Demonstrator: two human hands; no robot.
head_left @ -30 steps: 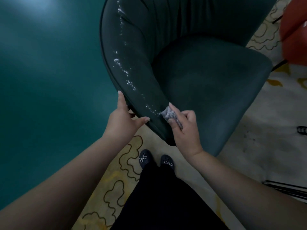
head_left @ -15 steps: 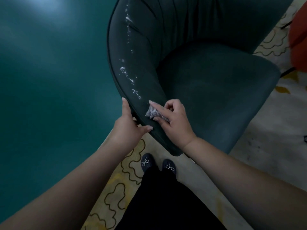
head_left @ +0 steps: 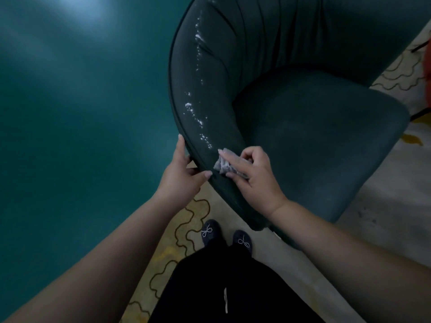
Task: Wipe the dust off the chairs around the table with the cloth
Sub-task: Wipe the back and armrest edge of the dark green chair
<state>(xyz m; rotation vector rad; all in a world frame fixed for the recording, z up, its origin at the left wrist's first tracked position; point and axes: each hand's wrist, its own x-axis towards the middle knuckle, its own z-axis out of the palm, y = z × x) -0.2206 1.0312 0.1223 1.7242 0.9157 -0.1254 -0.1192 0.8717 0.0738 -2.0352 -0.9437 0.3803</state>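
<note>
chair: dark green padded chair (head_left: 314,127), curved backrest running from 12 o'clock down to 6 o'clock, seat at 3 o'clock of the backrest
dust: white specks (head_left: 197,113) in a broken line along the backrest top, from the upper rim down to just above the cloth
cloth: small grey crumpled cloth (head_left: 221,164), on the backrest top near its lower end, touching the fabric, at 6 o'clock of the dust line
right hand: right hand (head_left: 254,176) lies over the cloth, fingers curled on it, index finger stretched along its top edge, pressing it to the backrest
left hand: left hand (head_left: 182,176) at 9 o'clock of the cloth, grips the backrest's outer edge, thumb on top, index finger up along the rim
floor: teal surface (head_left: 81,124) at 9 o'clock of the chair; pale rug with squiggly lines (head_left: 186,220) under the person
person: black clothing (head_left: 221,287), dark shoes with bows (head_left: 210,230) at 6 o'clock
</note>
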